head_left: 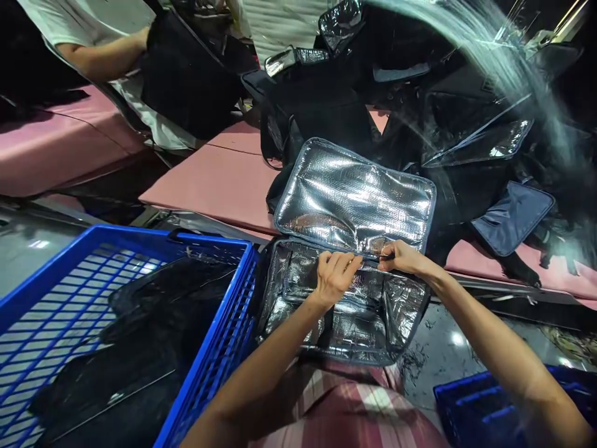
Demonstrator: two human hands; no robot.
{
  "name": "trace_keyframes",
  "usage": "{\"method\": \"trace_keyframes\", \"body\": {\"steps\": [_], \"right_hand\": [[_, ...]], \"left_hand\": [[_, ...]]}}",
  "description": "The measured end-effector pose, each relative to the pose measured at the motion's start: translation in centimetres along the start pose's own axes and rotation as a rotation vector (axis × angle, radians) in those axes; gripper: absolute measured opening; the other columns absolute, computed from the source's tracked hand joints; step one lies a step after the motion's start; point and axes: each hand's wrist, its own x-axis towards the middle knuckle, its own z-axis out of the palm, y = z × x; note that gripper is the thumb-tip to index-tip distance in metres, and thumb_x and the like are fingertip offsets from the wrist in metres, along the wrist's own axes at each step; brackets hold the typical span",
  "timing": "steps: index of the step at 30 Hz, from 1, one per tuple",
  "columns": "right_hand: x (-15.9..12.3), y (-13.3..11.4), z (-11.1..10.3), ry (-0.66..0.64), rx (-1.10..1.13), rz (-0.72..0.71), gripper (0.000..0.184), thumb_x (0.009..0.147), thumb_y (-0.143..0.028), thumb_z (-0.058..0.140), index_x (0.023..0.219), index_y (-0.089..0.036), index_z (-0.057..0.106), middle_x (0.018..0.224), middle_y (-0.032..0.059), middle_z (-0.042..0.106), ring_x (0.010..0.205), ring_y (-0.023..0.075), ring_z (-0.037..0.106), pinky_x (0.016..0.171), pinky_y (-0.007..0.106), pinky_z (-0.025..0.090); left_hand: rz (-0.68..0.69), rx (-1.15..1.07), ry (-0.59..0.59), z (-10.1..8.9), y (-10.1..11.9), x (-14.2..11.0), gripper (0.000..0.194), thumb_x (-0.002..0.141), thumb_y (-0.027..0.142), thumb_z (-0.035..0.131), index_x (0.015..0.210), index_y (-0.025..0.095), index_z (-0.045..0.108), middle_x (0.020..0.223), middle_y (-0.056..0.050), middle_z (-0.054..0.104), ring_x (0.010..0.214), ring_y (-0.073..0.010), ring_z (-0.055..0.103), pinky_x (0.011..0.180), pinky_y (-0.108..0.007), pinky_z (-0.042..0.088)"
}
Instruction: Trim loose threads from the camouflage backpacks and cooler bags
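An insulated bag (359, 326) with a shiny silver lining and dark edging lies opened in front of me, between my lap and the table edge. Its silver-lined lid (357, 193) is folded back onto the table. At the seam where lid and body meet, my left hand (334, 277) has its fingers curled closed on the bag's edge. Just to its right, my right hand (400, 257) pinches the same seam between thumb and fingers. Whether a small tool or thread sits in the right fingers is too small to tell.
A blue plastic basket (116, 233) with dark bags (153, 330) inside stands at my left. On the pink table (224, 177) several black and silver-lined bags are piled at the back and right. Another person's arm (107, 59) is at upper left. A second blue basket (480, 404) sits lower right.
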Motion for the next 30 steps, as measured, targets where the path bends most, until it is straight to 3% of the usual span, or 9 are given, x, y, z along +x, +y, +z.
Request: {"method": "trace_keyframes", "body": {"steps": [7, 15, 17, 19, 22, 26, 30], "right_hand": [[0.1, -0.4, -0.1, -0.027, 0.018, 0.003, 0.024, 0.057, -0.036, 0.063, 0.051, -0.015, 0.052, 0.047, -0.0042, 0.042, 0.047, 0.0075, 0.033, 0.047, 0.024, 0.024], [0.0, -0.7, -0.1, -0.017, -0.056, 0.007, 0.027, 0.061, -0.038, 0.063, 0.051, -0.016, 0.052, 0.049, -0.0037, 0.045, 0.048, 0.0090, 0.037, 0.048, 0.024, 0.026], [-0.9, -0.9, 0.2, 0.065, -0.182, -0.030, 0.022, 0.065, -0.037, 0.064, 0.058, -0.017, 0.058, 0.059, -0.0014, 0.055, 0.054, 0.0119, 0.046, 0.051, 0.025, 0.030], [-2.1, -1.2, 0.5, 0.230, -0.418, -0.123, 0.018, 0.071, -0.037, 0.063, 0.079, -0.021, 0.065, 0.081, 0.0005, 0.064, 0.068, 0.0160, 0.055, 0.057, 0.025, 0.034], [-3.9, -1.5, 1.2, 0.465, -0.813, -0.277, 0.033, 0.080, -0.042, 0.057, 0.108, -0.025, 0.058, 0.099, 0.0034, 0.064, 0.080, 0.0184, 0.056, 0.060, 0.027, 0.035], [-4.4, -1.8, 2.0, 0.592, -1.143, -0.462, 0.021, 0.086, -0.034, 0.051, 0.098, -0.019, 0.060, 0.085, 0.0043, 0.065, 0.072, 0.0169, 0.049, 0.060, 0.029, 0.029], [-3.4, -2.7, 2.7, 0.633, -1.286, -0.634, 0.013, 0.087, -0.025, 0.051, 0.089, -0.018, 0.062, 0.079, 0.0033, 0.064, 0.070, 0.0162, 0.044, 0.061, 0.031, 0.024]], "left_hand": [[0.305, 0.152, 0.302, 0.4, -1.4, 0.4, 0.012, 0.083, 0.013, 0.053, 0.087, 0.021, 0.061, 0.073, 0.002, 0.068, 0.069, -0.0119, 0.057, 0.069, -0.033, 0.027], [0.402, 0.197, 0.219, 0.1, -1.7, 1.9, 0.013, 0.081, 0.007, 0.049, 0.076, 0.016, 0.057, 0.063, 0.001, 0.060, 0.061, -0.0123, 0.050, 0.063, -0.030, 0.032], [0.376, 0.197, 0.197, 0.1, -1.6, 1.9, 0.018, 0.081, 0.005, 0.046, 0.071, 0.016, 0.056, 0.061, 0.000, 0.058, 0.060, -0.0128, 0.048, 0.063, -0.030, 0.034], [0.359, 0.181, 0.179, 0.0, -1.5, 1.8, 0.021, 0.081, 0.003, 0.043, 0.071, 0.016, 0.055, 0.063, -0.001, 0.058, 0.062, -0.0132, 0.048, 0.065, -0.029, 0.035], [0.347, 0.132, 0.177, -0.2, -1.6, 1.5, 0.022, 0.082, 0.003, 0.041, 0.074, 0.017, 0.056, 0.067, -0.001, 0.059, 0.065, -0.0133, 0.048, 0.067, -0.028, 0.036], [0.352, 0.080, 0.150, -0.6, -2.0, 1.1, 0.022, 0.082, 0.003, 0.041, 0.076, 0.017, 0.056, 0.069, -0.001, 0.060, 0.067, -0.0135, 0.047, 0.067, -0.028, 0.037], [0.343, 0.054, 0.130, -0.6, -2.1, 1.0, 0.019, 0.083, 0.005, 0.043, 0.078, 0.018, 0.056, 0.069, 0.000, 0.060, 0.068, -0.0135, 0.048, 0.068, -0.027, 0.037]]}}
